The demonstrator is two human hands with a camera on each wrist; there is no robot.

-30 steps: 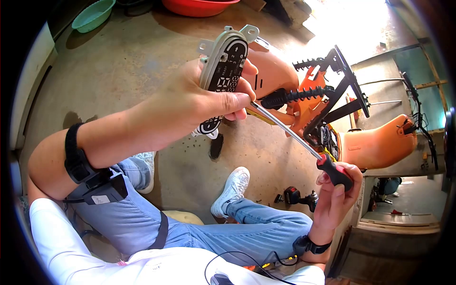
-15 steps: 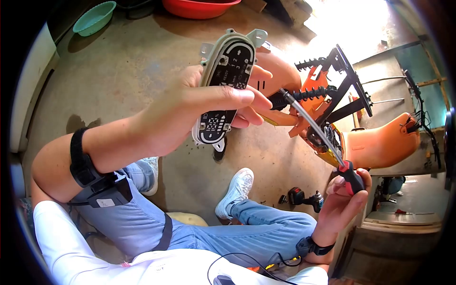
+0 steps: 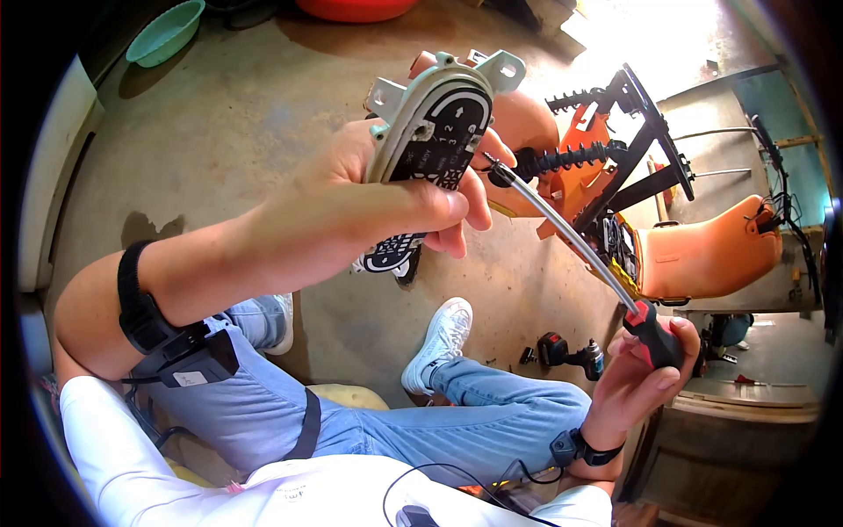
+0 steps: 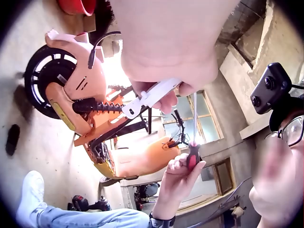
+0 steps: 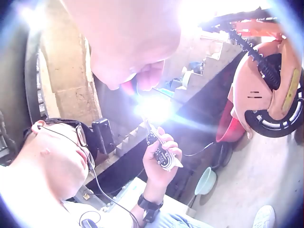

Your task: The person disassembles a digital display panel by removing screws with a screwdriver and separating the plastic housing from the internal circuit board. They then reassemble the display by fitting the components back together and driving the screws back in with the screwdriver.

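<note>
The left hand [image 3: 351, 198] grips an oval display unit [image 3: 448, 132] with a black printed face and pale mounting tabs, thumb across its face. In the right hand [image 3: 645, 378] is the red-and-black handle of a screwdriver [image 3: 571, 235]; its shaft slants up and left. Its tip appears beside the left fingers, at the unit's right edge; whether it touches them cannot be told. The left wrist view shows the unit [image 4: 159, 92] edge-on under the left hand [image 4: 166, 57], and the right hand [image 4: 175, 183] below. In the right wrist view the left hand [image 5: 160, 166] holds the unit upright.
An orange scooter [image 3: 702, 255] with black springs and frame lies at the right. A cordless drill [image 3: 566, 353] rests on the floor near a white shoe [image 3: 441, 338]. Green [image 3: 165, 35] and red [image 3: 356, 7] basins stand at the back.
Over the last second the display unit has shifted right and its face has turned. The right hand and screwdriver have moved right and down; the tip swung away from the left hand, then back near its fingers.
</note>
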